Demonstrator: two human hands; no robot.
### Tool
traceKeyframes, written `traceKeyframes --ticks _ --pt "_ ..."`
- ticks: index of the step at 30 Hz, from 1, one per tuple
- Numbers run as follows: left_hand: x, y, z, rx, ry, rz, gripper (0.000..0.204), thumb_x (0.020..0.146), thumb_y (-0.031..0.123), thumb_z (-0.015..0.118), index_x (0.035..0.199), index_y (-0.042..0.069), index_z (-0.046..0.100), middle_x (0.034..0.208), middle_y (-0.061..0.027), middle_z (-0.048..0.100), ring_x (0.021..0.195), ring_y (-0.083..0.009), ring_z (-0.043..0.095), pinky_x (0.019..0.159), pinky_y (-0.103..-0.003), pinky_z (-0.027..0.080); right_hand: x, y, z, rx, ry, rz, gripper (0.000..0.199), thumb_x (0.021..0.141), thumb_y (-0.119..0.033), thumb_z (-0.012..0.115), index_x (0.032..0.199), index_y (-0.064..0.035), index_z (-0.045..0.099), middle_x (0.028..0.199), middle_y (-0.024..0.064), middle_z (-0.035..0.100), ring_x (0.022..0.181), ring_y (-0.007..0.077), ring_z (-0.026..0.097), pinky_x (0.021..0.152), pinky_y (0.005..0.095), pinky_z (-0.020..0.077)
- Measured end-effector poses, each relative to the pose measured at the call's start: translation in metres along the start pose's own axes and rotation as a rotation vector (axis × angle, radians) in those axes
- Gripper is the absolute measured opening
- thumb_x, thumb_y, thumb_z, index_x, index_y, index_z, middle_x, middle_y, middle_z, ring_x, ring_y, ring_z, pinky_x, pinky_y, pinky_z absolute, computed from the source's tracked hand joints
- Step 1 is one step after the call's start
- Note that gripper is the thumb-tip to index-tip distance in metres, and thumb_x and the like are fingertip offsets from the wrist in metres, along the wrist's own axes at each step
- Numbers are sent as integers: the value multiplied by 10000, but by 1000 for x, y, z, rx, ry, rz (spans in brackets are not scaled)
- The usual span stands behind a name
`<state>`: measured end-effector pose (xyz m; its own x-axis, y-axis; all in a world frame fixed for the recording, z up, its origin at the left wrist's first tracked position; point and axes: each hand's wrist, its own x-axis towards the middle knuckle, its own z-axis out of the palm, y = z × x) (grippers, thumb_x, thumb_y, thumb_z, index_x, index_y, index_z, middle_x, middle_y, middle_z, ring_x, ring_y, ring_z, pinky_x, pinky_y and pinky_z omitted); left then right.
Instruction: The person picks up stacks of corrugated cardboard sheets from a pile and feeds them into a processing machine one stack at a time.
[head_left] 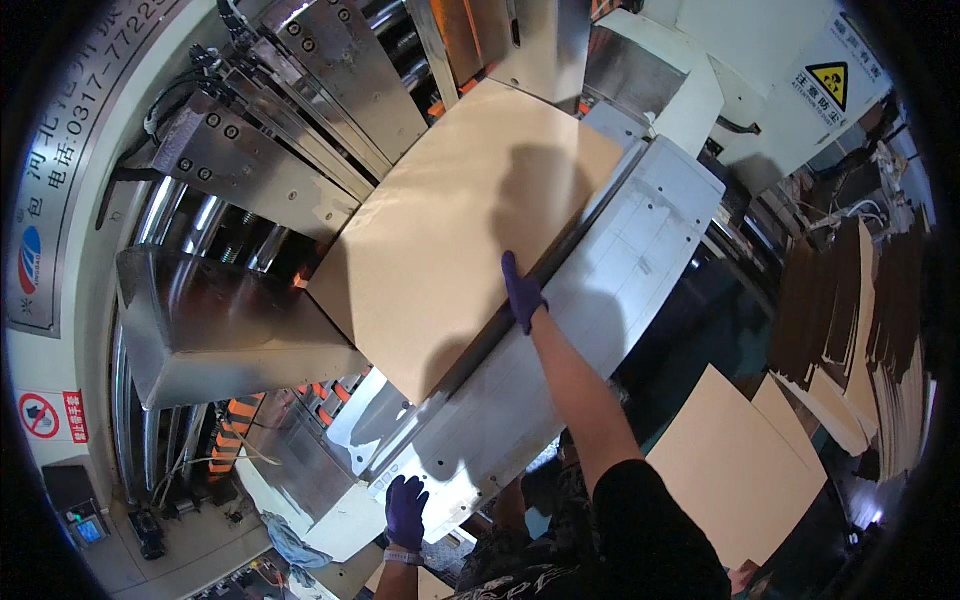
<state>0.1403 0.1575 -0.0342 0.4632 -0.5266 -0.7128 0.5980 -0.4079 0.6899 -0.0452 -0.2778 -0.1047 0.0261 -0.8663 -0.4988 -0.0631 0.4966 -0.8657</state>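
Note:
A large tan cardboard sheet (440, 240), perhaps the top of a stack, lies in the feed of a machine. At its near edge, my right hand (523, 293) in a purple glove rests with its fingers stretched out, touching the board beside a dark bar. Lower down, my left hand (405, 512), also purple-gloved, is at the near left end of the grey metal table (590, 300). Its fingers are apart and nothing shows in them. Small round buttons sit close to those fingertips. Shadows of my arm and head fall across the cardboard.
Metal guide plates (250, 155) and an angled steel guide (235, 320) stand along the far and left sides. Loose cardboard sheets (735, 470) lie at the right, near upright stacks of dark-faced board (845, 330). A grey cloth (293, 540) hangs lower left.

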Motion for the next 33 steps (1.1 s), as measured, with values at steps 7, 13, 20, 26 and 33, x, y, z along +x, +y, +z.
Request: traceKeyframes --ticks 7,13,20,26,33 --pt "-6 2 17 82 -36 80 402 948 244 480 1308 83 401 1174 -128 569 1064 -245 562 895 -390 471 19 -38 -39 -374 -445 466 802 798 -700 476 1163 9 554 964 146 628 856 306 613 844 349 475" --pt "-4 9 44 320 -102 33 394 947 230 488 1294 52 431 1151 -140 588 1060 -249 576 904 -388 473 59 -9 -73 -68 79 -184 630 885 -559 486 1176 -4 556 1058 111 607 921 240 581 874 331 452" --pt "17 -21 103 315 -193 -98 397 946 208 509 1291 19 451 1148 -111 593 1051 -219 582 894 -358 478 146 6 -75 821 118 -186 661 906 -552 455 1289 -12 457 1279 98 513 1137 197 495 980 313 382" --pt "13 -36 84 333 -110 -190 407 929 177 533 1286 2 448 1170 -142 585 1065 -224 579 892 -352 478 162 21 -87 913 127 -70 704 907 -570 438 1338 -13 414 1272 77 518 1125 190 496 969 292 387" --pt "10 -43 79 284 -64 -225 440 904 172 571 1284 -10 444 1131 -132 605 1017 -226 594 870 -353 476 148 11 -77 915 72 -206 678 908 -540 450 1328 -9 418 1329 88 468 1173 206 461 1024 317 335"
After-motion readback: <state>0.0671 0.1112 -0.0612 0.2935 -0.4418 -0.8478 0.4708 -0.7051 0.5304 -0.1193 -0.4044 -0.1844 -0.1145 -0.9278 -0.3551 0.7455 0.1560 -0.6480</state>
